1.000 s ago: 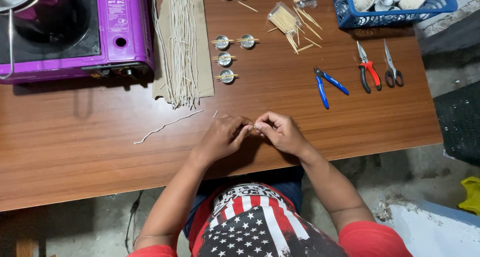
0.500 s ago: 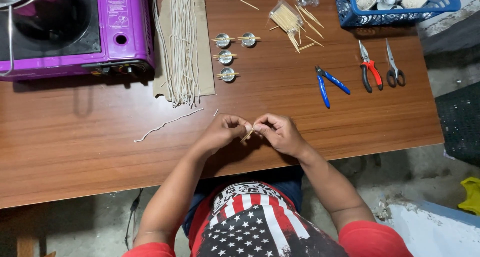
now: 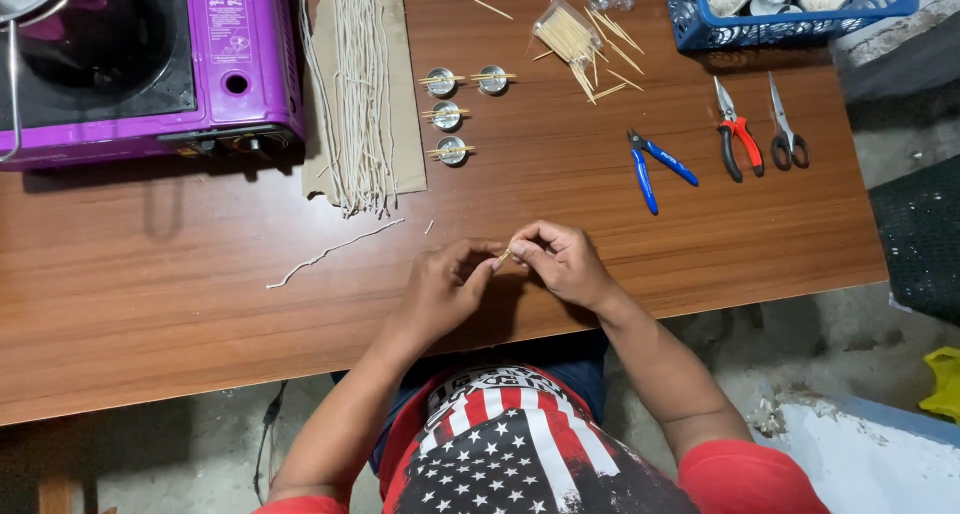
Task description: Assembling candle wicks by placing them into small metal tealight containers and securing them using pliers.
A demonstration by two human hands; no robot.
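Note:
My left hand (image 3: 445, 289) and my right hand (image 3: 562, 262) meet over the front middle of the brown wooden table (image 3: 150, 304). Their fingertips pinch one small pale piece (image 3: 504, 256) between them; it looks like a short bit of wick, mostly hidden by the fingers. A loose white wick strand (image 3: 330, 251) lies on the table to the left of my hands. Further back lies a bundle of long white wicks (image 3: 358, 84) on a cardboard sheet.
A purple gas stove (image 3: 150, 64) stands at the back left. Three small metal cups with sticks across them (image 3: 447, 114) sit behind my hands. Blue pliers (image 3: 655, 162), red cutters (image 3: 735, 139), scissors (image 3: 787, 129), wooden sticks (image 3: 575, 39) and a blue basket (image 3: 790, 4) lie right.
My hands have stayed at the same spot; only the fingers have shifted slightly around the small piece.

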